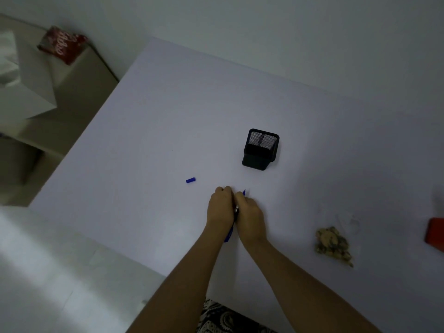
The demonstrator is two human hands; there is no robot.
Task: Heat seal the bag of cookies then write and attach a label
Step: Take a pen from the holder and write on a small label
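Observation:
My left hand and my right hand are pressed together on the white table, both fists closed. A blue pen runs between them; its tip pokes out past the right fingers and its blue rear end shows below the wrists. Which hand grips the pen is hard to tell; both touch it. The pen's blue cap lies loose on the table, left of the hands. A clear bag of brown cookies lies to the right. No label is visible under the hands.
A black mesh pen holder stands behind the hands. A red object is cut off at the right edge. Off the table at the far left, a red packet sits on a beige surface. Patterned fabric shows at the bottom.

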